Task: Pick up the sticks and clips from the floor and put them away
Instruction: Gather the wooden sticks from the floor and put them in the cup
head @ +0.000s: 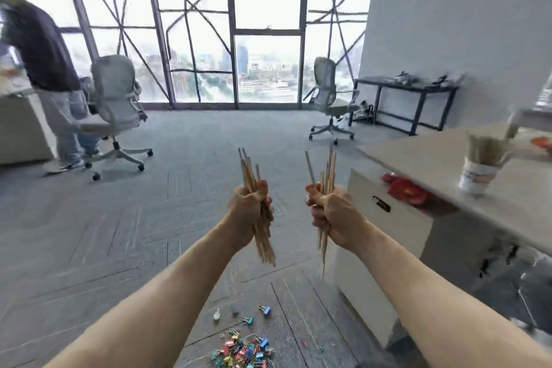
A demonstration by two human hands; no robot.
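Note:
My left hand [249, 207] grips a bundle of wooden sticks [250, 172] held upright in front of me. A second bundle of sticks [327, 170] stands in the fist of my right hand [331, 213]. Both hands are raised at chest height, well above the floor. A pile of coloured binder clips [243, 351] lies on the grey carpet below and between my arms, with a few stray clips [265, 310] just beyond it. On the desk to the right, a white cup [478, 175] holds more sticks.
The pale desk [424, 152] with a white drawer unit [385, 236] stands close at my right. A red cloth [407, 190] hangs under the desktop. Two office chairs [115, 110] [331, 101], a black bench [409, 98] and a person [44, 69] at the far left surround the carpet.

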